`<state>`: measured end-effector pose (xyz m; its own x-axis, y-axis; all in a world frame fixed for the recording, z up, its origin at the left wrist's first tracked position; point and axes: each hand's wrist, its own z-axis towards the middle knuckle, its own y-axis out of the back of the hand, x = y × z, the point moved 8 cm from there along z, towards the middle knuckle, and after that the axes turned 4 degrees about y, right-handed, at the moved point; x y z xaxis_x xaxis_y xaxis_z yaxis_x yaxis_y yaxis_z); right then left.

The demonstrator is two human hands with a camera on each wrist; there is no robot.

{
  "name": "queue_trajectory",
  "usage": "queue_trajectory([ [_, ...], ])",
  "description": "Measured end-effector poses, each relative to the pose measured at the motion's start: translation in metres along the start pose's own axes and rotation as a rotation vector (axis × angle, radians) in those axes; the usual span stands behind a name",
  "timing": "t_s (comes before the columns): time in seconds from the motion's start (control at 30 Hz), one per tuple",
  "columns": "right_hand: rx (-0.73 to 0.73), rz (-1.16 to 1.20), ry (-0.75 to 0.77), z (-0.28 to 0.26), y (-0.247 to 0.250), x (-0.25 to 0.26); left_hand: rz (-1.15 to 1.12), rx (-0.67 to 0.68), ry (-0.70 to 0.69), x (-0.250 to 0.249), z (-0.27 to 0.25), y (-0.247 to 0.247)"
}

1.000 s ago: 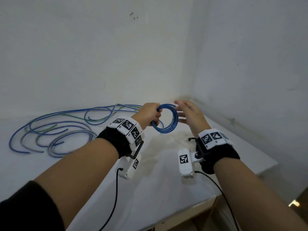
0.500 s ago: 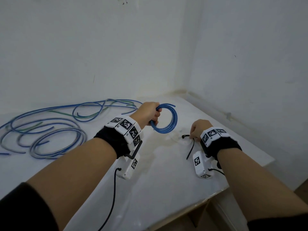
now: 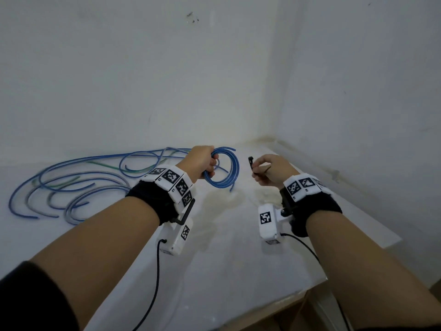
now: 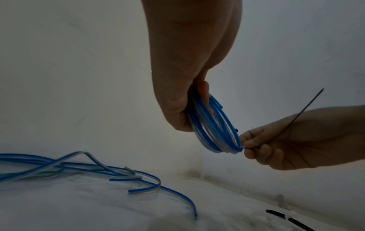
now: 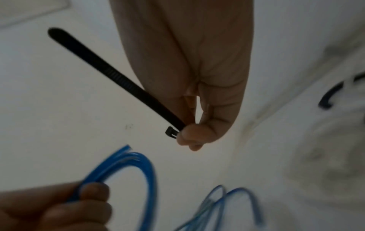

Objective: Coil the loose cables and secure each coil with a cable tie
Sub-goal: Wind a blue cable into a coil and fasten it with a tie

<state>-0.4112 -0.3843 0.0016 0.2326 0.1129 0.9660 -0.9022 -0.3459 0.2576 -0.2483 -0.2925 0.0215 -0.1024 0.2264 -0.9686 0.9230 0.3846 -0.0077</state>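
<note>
At frame centre the left hand clenches the coil above the bench so its loops stay gathered, while the right hand, just right of it, pinches a tie near its head, ready to thread

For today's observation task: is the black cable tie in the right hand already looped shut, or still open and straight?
Open and straight. In the right wrist view the cable tie runs as one flat strip; its head sits empty by the right hand, clear of the blue coil.
</note>
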Motion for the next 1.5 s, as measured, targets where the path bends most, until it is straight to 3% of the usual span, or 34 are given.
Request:
queue_trajectory([
  [0.13,0.146,0.359,0.028,-0.017,-0.055,0.036,-0.033,-0.067,-0.025,-0.006,-0.012,0.035],
  [0.37,0.407,0.57,0.178,-0.053,-0.142,0.084,-0.073,-0.197,-0.079,-0.014,-0.04,0.12],
  [0.57,0.426,0.299,0.328,-0.07,-0.211,0.11,-0.01,-0.287,-0.126,-0.018,-0.063,0.177],
  [0.97,0.35,0.188,0.586,-0.077,-0.28,0.14,0.018,-0.268,-0.034,0.002,-0.081,0.239],
  [1.23,0.275,0.085,0.646,-0.076,-0.295,0.144,0.055,-0.267,-0.046,0.0,-0.079,0.252],
  [1.5,0.268,0.329,0.535,-0.076,-0.29,0.147,0.234,-0.324,-0.182,-0.01,-0.078,0.253],
])
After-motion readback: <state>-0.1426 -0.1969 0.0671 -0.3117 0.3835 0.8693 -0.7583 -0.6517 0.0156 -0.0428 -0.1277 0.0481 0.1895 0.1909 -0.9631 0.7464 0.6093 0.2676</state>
